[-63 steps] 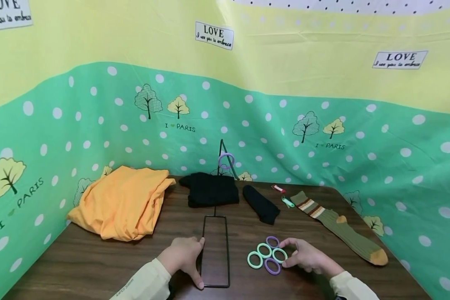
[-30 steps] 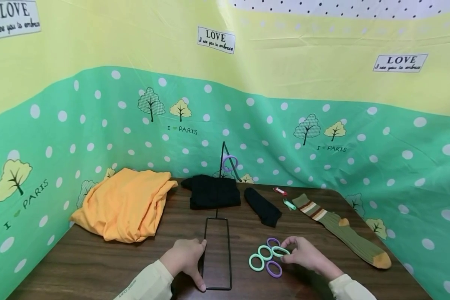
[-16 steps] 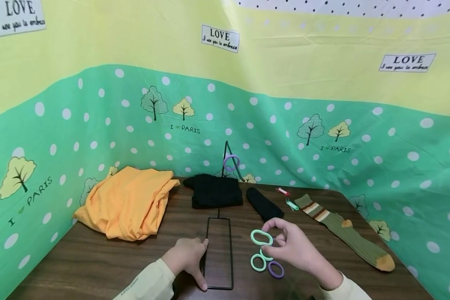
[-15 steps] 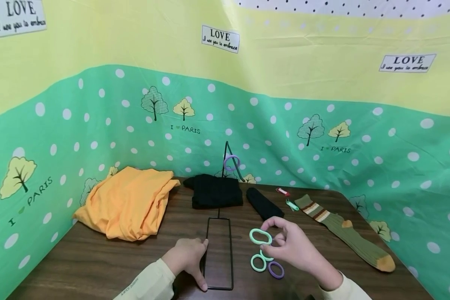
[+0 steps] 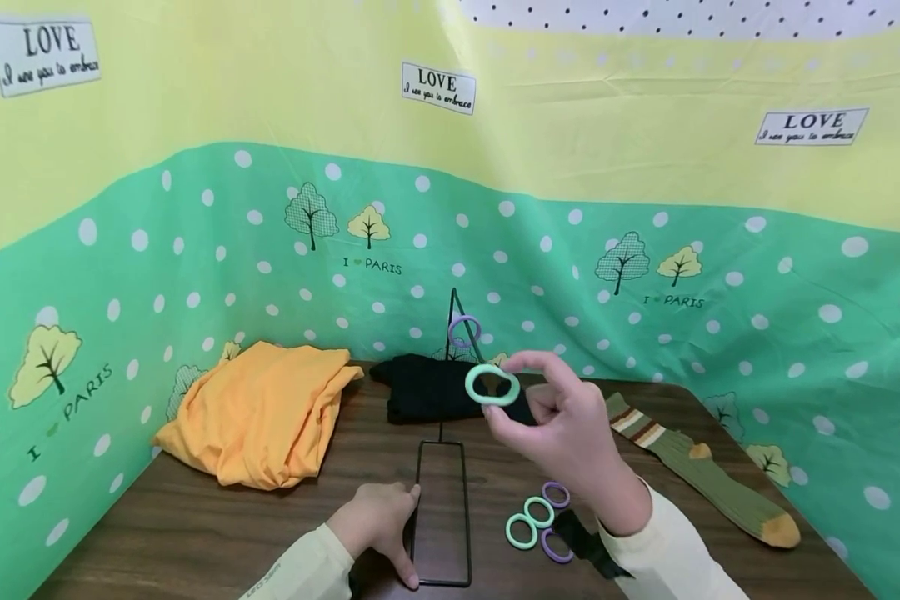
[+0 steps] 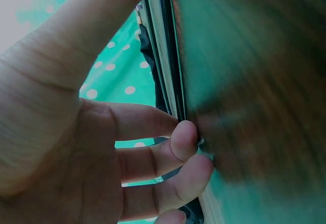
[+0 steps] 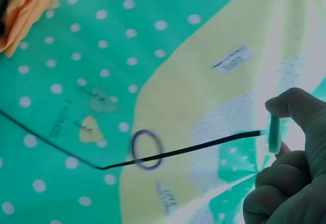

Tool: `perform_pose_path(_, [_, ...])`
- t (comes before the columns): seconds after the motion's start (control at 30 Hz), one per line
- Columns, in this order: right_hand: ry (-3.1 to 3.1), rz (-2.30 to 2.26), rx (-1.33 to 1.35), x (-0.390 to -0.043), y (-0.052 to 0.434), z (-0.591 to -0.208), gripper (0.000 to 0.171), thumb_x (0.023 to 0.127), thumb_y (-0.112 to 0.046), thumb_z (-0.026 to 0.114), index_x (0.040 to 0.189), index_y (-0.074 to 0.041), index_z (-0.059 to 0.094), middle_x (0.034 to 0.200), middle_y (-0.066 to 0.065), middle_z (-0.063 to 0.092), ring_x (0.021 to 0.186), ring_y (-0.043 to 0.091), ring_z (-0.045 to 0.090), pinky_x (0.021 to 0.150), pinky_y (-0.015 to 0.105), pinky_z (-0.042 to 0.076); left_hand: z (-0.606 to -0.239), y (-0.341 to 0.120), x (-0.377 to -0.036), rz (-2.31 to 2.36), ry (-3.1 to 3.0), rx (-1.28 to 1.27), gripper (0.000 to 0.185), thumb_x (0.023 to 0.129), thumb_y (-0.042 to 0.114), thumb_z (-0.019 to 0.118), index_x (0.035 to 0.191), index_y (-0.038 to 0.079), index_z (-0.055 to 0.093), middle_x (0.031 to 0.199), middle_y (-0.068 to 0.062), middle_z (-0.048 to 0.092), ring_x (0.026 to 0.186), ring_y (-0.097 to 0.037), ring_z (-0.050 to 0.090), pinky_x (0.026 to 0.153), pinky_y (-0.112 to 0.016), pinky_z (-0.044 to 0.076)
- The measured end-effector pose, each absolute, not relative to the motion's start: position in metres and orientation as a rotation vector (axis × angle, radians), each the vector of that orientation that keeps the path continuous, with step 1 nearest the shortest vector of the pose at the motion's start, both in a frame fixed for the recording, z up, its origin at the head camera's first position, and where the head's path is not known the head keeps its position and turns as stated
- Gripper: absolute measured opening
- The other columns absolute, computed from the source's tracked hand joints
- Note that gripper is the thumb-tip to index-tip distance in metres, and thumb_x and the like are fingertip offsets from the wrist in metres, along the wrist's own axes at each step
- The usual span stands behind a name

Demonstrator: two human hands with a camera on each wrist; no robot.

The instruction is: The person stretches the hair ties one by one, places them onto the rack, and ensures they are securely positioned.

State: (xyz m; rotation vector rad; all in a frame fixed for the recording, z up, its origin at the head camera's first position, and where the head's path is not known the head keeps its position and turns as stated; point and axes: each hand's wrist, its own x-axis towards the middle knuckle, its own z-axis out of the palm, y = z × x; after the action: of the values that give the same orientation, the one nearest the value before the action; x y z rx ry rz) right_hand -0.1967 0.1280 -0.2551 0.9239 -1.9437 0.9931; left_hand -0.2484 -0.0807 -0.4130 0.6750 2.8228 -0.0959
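- Right hand [image 5: 570, 433] is up off the table, pinching a mint-green hair tie [image 5: 492, 384] between thumb and fingertips, loop facing the camera.
- That green tie sits just in front of the tip of the black wire stand [image 5: 442, 500]; in the right wrist view the tie [image 7: 275, 134] looks right at the end of the wire arm, can't tell if it's touching.
- One purple hair tie [image 5: 464, 331] already hangs on the stand's upper arm, near the tip.
- Left hand [image 5: 378, 521] is flat-ish on the table, fingers curled around the left edge of the stand's rectangular base, holding it down.
- Four more loose ties [image 5: 537, 523] lie on the brown table [image 5: 195, 533] right of the base: two green, two purple, bunched close together.
- Further back: an orange cloth [image 5: 258, 412] on the left, a black folded garment [image 5: 427, 387] behind the stand, and a green striped sock [image 5: 701, 471] off to the right.
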Motion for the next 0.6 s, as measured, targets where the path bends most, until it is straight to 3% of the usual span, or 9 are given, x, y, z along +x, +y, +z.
perform_pose_path(0.13, [-1.95, 0.853, 0.866, -0.222, 0.119, -0.253, 0.038, 0.068, -0.005, 0.076, 0.101, -0.008, 0.058, 0.042, -0.009, 0.022, 0.037, -0.001, 0.018, 0.046, 0.02, 0.028, -0.415, -0.08, -0.248, -0.095, 2.832, 0.681, 0.114, 0.045, 0.073, 0.074, 0.138, 0.015, 0.045, 0.126, -0.004, 0.057, 0.111, -0.018, 0.057, 0.075, -0.038, 0.051])
perform_pose_path(0.3, [-2.081, 0.777, 0.734, -0.25, 0.116, -0.259, 0.046, 0.074, -0.019, 0.077, 0.114, -0.01, 0.056, 0.044, -0.009, 0.023, 0.036, 0.001, 0.019, 0.043, 0.025, 0.027, -0.418, -0.079, -0.249, -0.086, 2.827, 0.678, 0.114, 0.045, 0.073, 0.075, 0.138, 0.015, 0.044, 0.126, -0.004, 0.057, 0.112, -0.018, 0.056, 0.075, -0.037, 0.051])
perform_pose_path(0.37, [-2.141, 0.811, 0.692, -0.257, 0.119, -0.264, 0.052, 0.075, -0.023, 0.077, 0.12, -0.011, 0.054, 0.044, -0.008, 0.023, 0.034, 0.002, 0.019, 0.035, 0.024, 0.02, -0.418, -0.079, -0.25, -0.083, 2.829, 0.686, 0.115, 0.045, 0.073, 0.074, 0.138, 0.015, 0.044, 0.126, -0.004, 0.057, 0.112, -0.018, 0.056, 0.075, -0.037, 0.051])
perform_pose_path(0.6, [-2.326, 1.117, 0.562, -0.268, 0.142, -0.288, 0.059, 0.074, -0.028, 0.078, 0.127, -0.018, 0.052, 0.045, -0.005, 0.024, 0.036, 0.008, 0.021, 0.038, 0.027, 0.027, -0.418, -0.078, -0.249, -0.068, 2.827, 0.682, 0.115, 0.044, 0.073, 0.075, 0.138, 0.014, 0.044, 0.127, -0.005, 0.057, 0.112, -0.019, 0.056, 0.075, -0.037, 0.051])
